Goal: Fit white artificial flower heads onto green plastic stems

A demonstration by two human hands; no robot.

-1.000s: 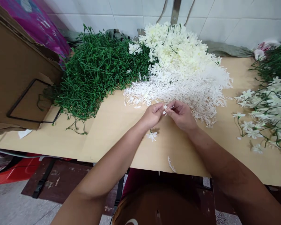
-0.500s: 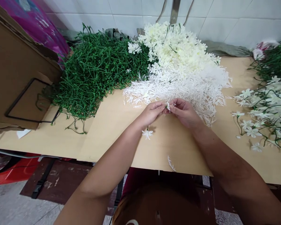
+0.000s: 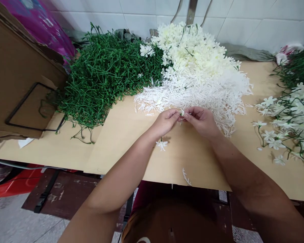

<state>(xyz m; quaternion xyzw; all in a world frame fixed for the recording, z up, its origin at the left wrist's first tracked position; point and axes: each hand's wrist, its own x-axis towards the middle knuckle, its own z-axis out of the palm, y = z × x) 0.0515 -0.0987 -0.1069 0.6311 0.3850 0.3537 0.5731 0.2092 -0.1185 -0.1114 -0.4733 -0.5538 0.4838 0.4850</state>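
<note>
- Left hand (image 3: 166, 123) and right hand (image 3: 201, 119) are meeting at the centre of the frame, thumbs and forefingers pinching a small white flower (image 3: 182, 113); the other fingers are curling inward, partly hidden.
- A thin white strand (image 3: 188, 113) is poking out beside the right thumb.
- Change: petals that were facing me between the fingertips a second ago are now showing edge-on, tucking in between the thumbs, with a hint of green beside them.
- My reading: the parts are being worked closer together; how firmly they are seating, I'm not able to tell.
- A single bloom (image 3: 161, 145) is hanging just below the left wrist, lying slightly further left than a second ago; its green stem is running up behind the hand, so I cannot tell what is holding it.
- Upper centre: white strands (image 3: 205, 92) are heaping beyond the hands, flower heads (image 3: 192, 50) rising behind.
- Upper left: green stems (image 3: 108, 74) are tangling; at the right edge, stemmed flowers (image 3: 294, 114) are sprawling.
- Writing: a purple bag (image 3: 45, 30), upper left, is carrying pale marks, too blurred for reading. No brand or label is showing legibly.
</note>
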